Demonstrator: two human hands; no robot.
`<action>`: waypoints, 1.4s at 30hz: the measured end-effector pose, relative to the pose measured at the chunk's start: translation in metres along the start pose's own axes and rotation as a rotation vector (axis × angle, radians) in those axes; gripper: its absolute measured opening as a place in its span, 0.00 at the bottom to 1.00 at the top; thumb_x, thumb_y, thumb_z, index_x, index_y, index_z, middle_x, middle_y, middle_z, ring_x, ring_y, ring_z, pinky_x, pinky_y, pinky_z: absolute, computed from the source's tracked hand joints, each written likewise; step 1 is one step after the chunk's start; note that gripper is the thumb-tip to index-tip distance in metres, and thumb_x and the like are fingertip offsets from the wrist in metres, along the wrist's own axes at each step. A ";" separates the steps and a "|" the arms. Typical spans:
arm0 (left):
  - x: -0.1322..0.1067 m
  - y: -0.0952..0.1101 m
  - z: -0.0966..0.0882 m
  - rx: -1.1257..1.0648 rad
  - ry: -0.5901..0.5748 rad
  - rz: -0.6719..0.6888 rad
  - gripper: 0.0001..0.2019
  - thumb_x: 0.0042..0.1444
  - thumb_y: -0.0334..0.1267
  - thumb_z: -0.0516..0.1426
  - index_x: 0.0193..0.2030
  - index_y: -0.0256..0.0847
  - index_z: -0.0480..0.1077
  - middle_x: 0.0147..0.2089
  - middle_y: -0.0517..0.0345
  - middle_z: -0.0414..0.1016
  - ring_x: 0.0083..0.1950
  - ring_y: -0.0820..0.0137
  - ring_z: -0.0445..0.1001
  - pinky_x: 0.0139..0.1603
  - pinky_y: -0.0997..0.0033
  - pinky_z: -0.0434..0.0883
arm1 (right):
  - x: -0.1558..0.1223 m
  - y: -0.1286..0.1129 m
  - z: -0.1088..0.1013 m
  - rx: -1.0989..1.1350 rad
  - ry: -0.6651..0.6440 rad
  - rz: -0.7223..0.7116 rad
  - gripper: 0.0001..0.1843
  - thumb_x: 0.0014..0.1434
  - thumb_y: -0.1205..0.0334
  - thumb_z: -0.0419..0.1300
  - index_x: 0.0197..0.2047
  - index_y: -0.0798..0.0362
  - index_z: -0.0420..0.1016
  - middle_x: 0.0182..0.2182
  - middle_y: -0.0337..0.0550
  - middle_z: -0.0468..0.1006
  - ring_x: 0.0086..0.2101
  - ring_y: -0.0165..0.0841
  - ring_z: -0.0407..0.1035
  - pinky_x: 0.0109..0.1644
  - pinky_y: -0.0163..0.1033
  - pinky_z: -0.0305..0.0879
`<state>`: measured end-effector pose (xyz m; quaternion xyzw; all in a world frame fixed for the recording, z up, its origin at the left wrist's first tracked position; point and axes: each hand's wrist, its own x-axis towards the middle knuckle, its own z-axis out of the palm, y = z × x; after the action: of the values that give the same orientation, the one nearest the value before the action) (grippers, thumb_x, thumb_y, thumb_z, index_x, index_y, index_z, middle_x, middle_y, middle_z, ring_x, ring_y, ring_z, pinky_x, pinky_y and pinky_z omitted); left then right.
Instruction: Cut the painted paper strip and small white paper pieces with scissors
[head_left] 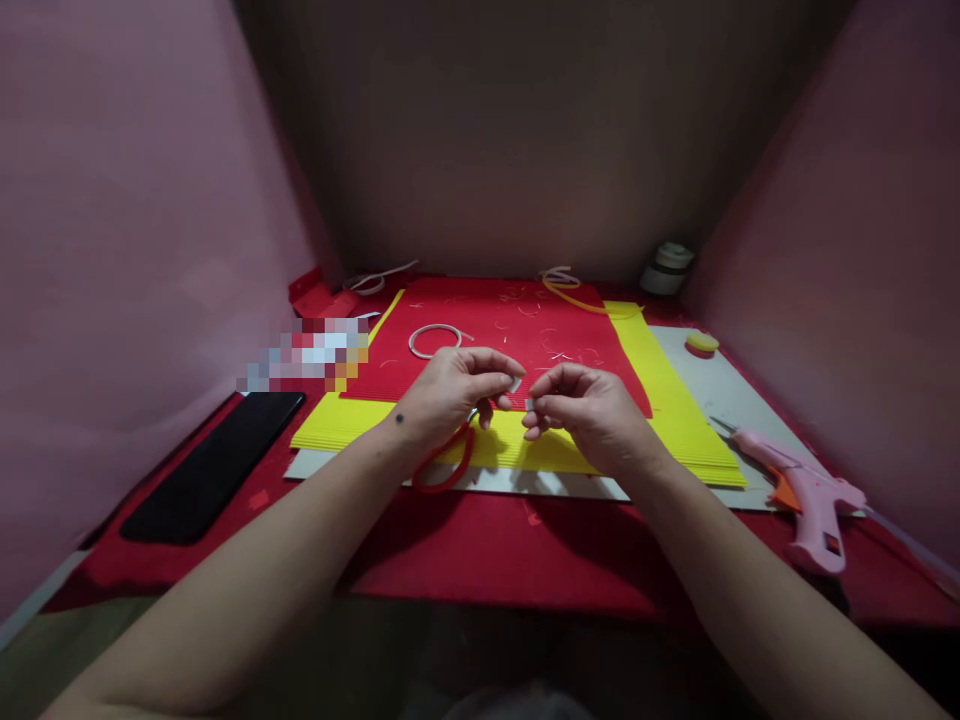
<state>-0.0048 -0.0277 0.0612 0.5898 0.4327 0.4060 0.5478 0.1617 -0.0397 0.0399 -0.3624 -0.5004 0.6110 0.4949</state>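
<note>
My left hand (466, 390) pinches a small pale strip piece (515, 384) between thumb and fingertips. Close by on the right, my right hand (581, 405) pinches another small pale piece (529, 405). The two hands are slightly apart, held above red corrugated sheets (495, 310) lying on yellow corrugated sheets (660, 390). Partly hidden under my left hand are red-handled scissors (450, 475) at the front edge of the sheets. A pale coiled strip (412, 345) rests on the red sheet behind my left hand, among several thin scraps.
A pink glue gun (814, 500) lies at the right on a grey board (686, 370). On the left is a black phone (214, 465). Behind are a yellow strip (577, 300), a yellow round piece (703, 342) and a white-lidded jar (667, 270). Walls (112, 250) rise on both sides.
</note>
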 end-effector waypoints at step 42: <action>0.000 -0.008 0.006 -0.081 -0.217 -0.098 0.14 0.44 0.29 0.62 0.37 0.35 0.64 0.24 0.61 0.72 0.23 0.73 0.73 0.21 0.76 0.70 | -0.006 0.007 -0.010 0.109 -0.033 0.104 0.24 0.39 0.67 0.68 0.39 0.54 0.64 0.19 0.32 0.72 0.20 0.31 0.72 0.24 0.37 0.71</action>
<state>0.0005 -0.0288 0.0531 0.5858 0.3825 0.3298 0.6339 0.1713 -0.0429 0.0301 -0.3504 -0.4549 0.6681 0.4732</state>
